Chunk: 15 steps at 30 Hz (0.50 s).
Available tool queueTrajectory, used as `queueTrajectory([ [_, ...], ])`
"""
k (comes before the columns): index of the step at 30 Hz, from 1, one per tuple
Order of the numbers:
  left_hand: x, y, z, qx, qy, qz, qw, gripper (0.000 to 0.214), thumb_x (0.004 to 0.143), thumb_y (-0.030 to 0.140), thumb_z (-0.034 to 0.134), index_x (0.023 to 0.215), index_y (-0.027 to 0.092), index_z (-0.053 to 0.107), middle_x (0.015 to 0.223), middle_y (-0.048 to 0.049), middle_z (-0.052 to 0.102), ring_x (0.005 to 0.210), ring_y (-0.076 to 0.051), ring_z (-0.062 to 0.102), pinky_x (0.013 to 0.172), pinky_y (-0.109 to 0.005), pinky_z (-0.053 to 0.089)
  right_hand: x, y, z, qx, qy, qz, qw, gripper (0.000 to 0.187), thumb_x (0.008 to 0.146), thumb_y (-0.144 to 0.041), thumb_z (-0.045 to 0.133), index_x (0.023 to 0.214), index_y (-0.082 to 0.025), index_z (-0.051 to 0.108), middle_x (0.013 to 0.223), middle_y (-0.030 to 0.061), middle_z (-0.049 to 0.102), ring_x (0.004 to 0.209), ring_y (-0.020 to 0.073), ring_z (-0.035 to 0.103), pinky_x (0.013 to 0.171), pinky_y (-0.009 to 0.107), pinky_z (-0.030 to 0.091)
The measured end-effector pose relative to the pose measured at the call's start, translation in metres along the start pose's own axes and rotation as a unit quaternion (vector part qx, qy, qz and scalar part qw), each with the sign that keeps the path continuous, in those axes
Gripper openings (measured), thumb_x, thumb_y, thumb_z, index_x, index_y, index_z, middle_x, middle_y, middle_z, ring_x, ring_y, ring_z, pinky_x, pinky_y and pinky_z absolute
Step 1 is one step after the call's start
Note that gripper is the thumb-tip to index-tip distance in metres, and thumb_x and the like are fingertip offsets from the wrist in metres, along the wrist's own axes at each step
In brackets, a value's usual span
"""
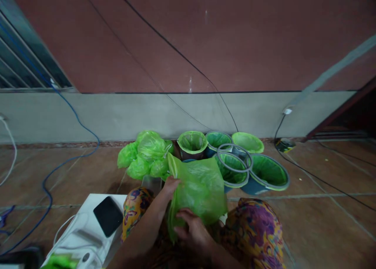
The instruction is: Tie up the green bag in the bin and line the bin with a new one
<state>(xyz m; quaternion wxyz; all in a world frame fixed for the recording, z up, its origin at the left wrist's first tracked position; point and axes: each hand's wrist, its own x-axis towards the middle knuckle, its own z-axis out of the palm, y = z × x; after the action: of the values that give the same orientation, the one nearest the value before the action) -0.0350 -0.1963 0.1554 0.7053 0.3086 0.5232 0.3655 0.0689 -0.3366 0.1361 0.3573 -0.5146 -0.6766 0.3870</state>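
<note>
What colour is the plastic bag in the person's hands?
The plastic bag is bright, translucent green, clearest in the head view.

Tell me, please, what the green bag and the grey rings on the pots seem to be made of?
The green bag: thin plastic film, translucent and glossy; it crumples and light shows through. The grey rings: probably rigid plastic, matte; they hold a round shape.
</note>
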Motion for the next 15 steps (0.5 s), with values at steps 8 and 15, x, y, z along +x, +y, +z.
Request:
queueTrajectory([
  [8,-0.05,0.049,-0.047,-0.056,0.043,0.032,0.997,0.029,0.058,0.022,0.079,0.082,0.015,0.066,0.072,-0.0029,0.072,0.068,-0.02,0.07,0.069,-0.03,0.055,0.046,0.083,-0.127,0.074,0.318,0.315,0.891,0.047,0.074,-0.049,0.066,0.108,-0.017,0.063,0.107,0.0126,0.068,0.102,0.0286,0.062,0.096,0.043,0.045],
  [15,-0.092,0.077,-0.069,-0.095,0.061,0.041,0.993,0.029,0.061,0.018,0.077,0.087,0.017,0.066,0.08,-0.0044,0.074,0.072,-0.022,0.071,0.072,-0.032,0.057,0.064,0.076,-0.117,0.514,0.088,0.26,0.813,0.05,0.075,-0.06,0.063,0.105,-0.02,0.068,0.104,0.0096,0.073,0.1,0.0289,0.066,0.087,0.041,0.052],
])
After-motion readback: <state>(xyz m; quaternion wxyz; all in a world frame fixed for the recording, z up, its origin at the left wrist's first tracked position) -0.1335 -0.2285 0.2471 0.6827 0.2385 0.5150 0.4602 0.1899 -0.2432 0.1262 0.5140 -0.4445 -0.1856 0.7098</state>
